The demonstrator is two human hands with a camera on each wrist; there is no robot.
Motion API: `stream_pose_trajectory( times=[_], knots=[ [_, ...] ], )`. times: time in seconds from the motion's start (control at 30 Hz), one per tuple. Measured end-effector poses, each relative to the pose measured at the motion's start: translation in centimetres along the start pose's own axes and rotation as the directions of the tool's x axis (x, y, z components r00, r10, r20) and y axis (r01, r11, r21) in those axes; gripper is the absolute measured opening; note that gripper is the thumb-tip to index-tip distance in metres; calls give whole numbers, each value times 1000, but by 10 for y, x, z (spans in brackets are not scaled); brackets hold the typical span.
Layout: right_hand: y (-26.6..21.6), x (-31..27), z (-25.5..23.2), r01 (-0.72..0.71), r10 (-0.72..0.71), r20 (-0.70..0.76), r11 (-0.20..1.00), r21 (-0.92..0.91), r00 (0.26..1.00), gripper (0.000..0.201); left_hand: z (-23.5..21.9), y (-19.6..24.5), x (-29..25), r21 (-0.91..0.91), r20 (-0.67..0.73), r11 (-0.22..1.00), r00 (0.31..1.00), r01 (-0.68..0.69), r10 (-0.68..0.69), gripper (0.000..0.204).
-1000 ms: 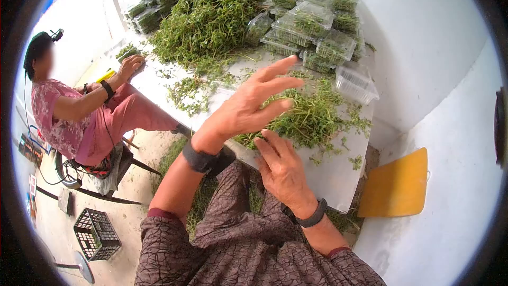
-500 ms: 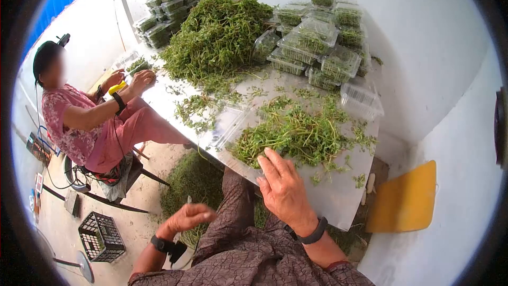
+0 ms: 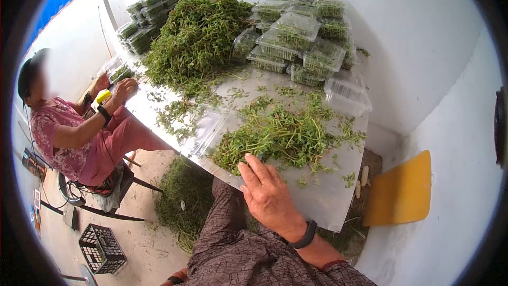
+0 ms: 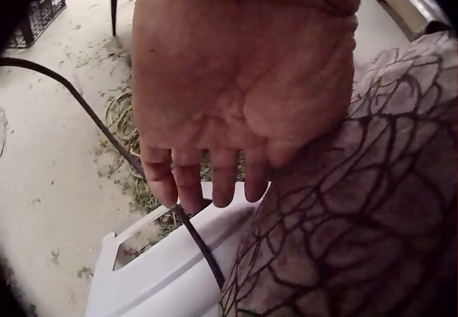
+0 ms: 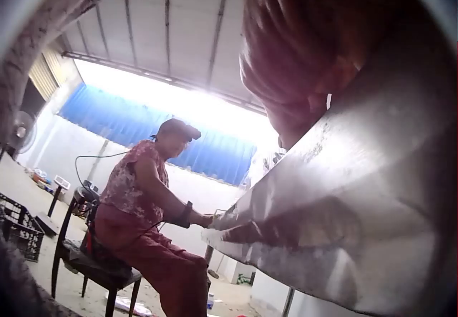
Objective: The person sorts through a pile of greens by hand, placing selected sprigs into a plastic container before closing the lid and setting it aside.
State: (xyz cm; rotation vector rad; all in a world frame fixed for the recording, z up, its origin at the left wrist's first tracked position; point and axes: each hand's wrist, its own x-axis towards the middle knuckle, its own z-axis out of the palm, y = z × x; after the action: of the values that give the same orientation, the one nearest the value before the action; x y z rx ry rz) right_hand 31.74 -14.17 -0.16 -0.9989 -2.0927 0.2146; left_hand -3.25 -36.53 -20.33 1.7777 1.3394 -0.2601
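Observation:
My right hand rests at the front edge of the table, its fingers loosely extended. Its fingertips touch the near side of a loose heap of leafy green stems. A clear plastic container lies open just left of that heap, partly under the stems. Down at my side hangs my left hand, palm in view and fingers relaxed, holding nothing. A white plastic chair is right by its fingertips, along with my patterned trousers. Only the left wrist area shows at the bottom of the head view.
A big mound of greens stands at the back, between filled clear boxes and another stack of boxes. An unfilled clear box sits at right. Another person sits at left. A yellow board leans by the wall.
My left hand, raised over the greens a second ago, has dropped down beside my lap and nearly out of the head view. The right hand stays at the heap's near edge.

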Motion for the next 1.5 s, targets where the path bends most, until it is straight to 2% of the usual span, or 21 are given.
stream_pose_trajectory(
  times=[0.13,0.43,0.8,1.1,1.5],
  knots=[
    [0,-1,0,8,-8,12,1000,1,1000,52,0,4,-2,-6,16,999,999,36,-35,36],
    [0,-3,1,7,-7,25,1000,-7,1000,55,-13,14,29,-14,-23,997,997,75,-75,33],
    [0,-4,5,13,-13,13,1000,-7,1000,57,-9,17,33,-55,-34,986,987,157,-159,29],
    [-1,-3,4,7,-6,19,999,-53,1000,58,-10,7,22,-62,2,975,977,214,-215,26],
    [-4,-2,1,-32,33,13,998,-63,999,53,-29,-8,30,-24,84,975,972,223,-220,24]
  ],
)
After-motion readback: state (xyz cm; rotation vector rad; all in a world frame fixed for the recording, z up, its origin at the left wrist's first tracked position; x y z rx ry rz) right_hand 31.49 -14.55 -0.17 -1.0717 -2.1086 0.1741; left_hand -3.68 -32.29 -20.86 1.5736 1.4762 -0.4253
